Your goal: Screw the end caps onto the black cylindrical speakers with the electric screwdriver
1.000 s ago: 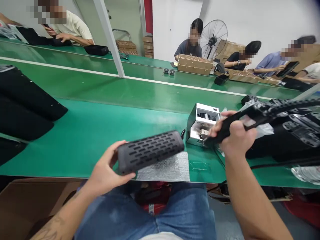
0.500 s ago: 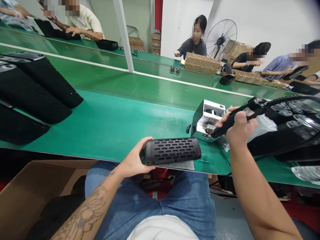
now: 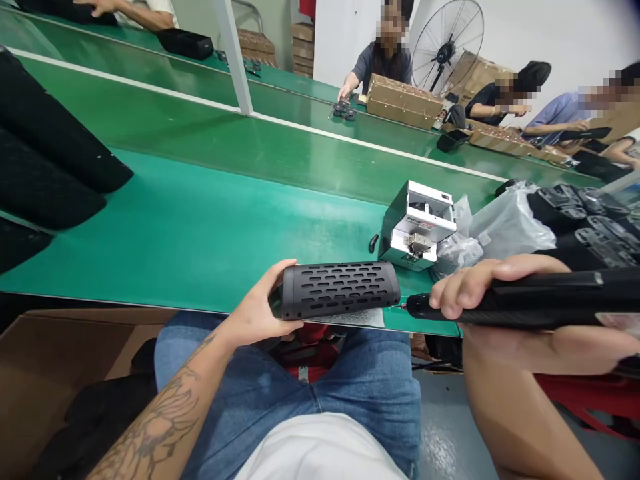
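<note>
A black speaker housing with a slotted grille (image 3: 343,289) lies on its long side at the front edge of the green bench. My left hand (image 3: 260,308) is closed around its left end, thumb below and fingers above. In my right hand (image 3: 505,313) is a black electric screwdriver (image 3: 545,297), held level with the fingers wrapped round its body. Its bit points left, close to the housing's right end; whether it touches I cannot tell. Beyond them stands a white and black screw feeder (image 3: 419,227), with a small black part (image 3: 373,243) beside it.
Large black pieces (image 3: 55,147) stand at the left of the bench (image 3: 225,233). Clear plastic bags (image 3: 515,220) and several black housings (image 3: 595,207) are at the right. An open cardboard box (image 3: 65,360) sits below left. Several people work across the bench.
My right hand has brought the electric screwdriver from the screw feeder down to the housing's right end, turning it level. A person opposite has reached to small round parts. My view has shifted slightly.
</note>
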`<act>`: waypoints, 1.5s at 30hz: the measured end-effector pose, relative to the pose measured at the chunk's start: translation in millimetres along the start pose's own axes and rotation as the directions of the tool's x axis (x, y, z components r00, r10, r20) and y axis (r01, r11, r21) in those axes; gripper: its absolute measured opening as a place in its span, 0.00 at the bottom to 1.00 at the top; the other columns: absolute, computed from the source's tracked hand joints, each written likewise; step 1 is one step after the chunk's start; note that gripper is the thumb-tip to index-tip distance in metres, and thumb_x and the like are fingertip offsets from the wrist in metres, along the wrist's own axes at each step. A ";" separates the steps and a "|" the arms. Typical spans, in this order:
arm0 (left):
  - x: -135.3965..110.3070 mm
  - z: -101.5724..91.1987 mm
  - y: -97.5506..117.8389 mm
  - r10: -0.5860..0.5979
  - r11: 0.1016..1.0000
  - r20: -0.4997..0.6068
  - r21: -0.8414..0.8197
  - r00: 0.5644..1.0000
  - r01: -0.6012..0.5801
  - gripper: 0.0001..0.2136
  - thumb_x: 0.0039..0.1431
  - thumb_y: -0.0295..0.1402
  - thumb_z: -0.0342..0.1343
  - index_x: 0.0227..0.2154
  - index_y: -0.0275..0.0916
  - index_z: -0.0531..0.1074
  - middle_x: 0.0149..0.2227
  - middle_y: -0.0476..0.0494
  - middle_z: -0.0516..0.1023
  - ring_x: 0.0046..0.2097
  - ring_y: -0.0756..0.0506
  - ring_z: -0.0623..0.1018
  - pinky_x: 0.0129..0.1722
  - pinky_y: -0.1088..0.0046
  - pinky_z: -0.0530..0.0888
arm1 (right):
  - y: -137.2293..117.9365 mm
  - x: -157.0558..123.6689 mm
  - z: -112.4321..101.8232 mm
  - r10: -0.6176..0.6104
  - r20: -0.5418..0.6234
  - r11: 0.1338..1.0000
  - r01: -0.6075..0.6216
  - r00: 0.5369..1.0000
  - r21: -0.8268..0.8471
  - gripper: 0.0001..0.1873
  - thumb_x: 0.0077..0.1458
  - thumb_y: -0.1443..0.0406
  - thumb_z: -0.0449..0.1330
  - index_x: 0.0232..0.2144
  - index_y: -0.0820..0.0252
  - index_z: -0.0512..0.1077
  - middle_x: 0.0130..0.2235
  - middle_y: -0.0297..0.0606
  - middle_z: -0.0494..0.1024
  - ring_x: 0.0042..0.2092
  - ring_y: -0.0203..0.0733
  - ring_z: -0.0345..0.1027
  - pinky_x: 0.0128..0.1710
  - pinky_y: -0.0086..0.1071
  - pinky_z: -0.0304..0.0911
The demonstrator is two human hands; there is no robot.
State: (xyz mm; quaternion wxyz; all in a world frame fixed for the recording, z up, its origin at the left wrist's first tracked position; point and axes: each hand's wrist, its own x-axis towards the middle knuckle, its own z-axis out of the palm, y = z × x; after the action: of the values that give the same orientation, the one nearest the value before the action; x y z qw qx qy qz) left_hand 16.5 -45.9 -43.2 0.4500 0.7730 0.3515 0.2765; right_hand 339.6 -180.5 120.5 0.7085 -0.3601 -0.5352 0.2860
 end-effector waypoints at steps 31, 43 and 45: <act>-0.1 0.4 2.6 -0.012 1.000 -0.013 -0.005 1.000 0.012 0.54 0.46 0.43 0.79 0.74 0.47 0.58 0.68 0.37 0.74 0.65 0.32 0.80 0.72 0.54 0.73 | 30.4 13.6 12.0 0.143 0.072 0.990 -0.143 0.987 -0.007 0.32 0.47 0.33 0.73 0.30 0.54 0.80 0.21 0.33 0.75 0.16 0.43 0.68 0.19 0.39 0.70; -3.2 6.9 -2.6 0.041 0.999 -0.056 0.032 0.998 -0.039 0.53 0.48 0.43 0.79 0.75 0.46 0.57 0.70 0.36 0.72 0.67 0.33 0.78 0.74 0.53 0.70 | 18.8 51.5 -15.2 -0.054 -0.133 0.989 0.034 0.990 -0.143 0.27 0.48 0.37 0.73 0.32 0.53 0.83 0.22 0.37 0.75 0.21 0.47 0.70 0.20 0.45 0.71; -3.3 7.1 -4.7 0.049 0.998 -0.064 0.029 0.997 -0.047 0.54 0.47 0.43 0.79 0.74 0.47 0.57 0.71 0.36 0.71 0.68 0.32 0.77 0.75 0.53 0.69 | 34.3 66.7 -28.6 -0.077 -0.246 0.981 0.030 0.966 -0.191 0.26 0.46 0.37 0.72 0.30 0.50 0.79 0.21 0.34 0.73 0.22 0.45 0.68 0.20 0.42 0.69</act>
State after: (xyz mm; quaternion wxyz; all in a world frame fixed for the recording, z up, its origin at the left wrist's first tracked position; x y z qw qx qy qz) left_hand 18.4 -50.5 -50.9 0.4207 0.7780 0.3512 0.3073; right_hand 384.1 -113.9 124.5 0.7416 -0.4435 -0.4747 0.1675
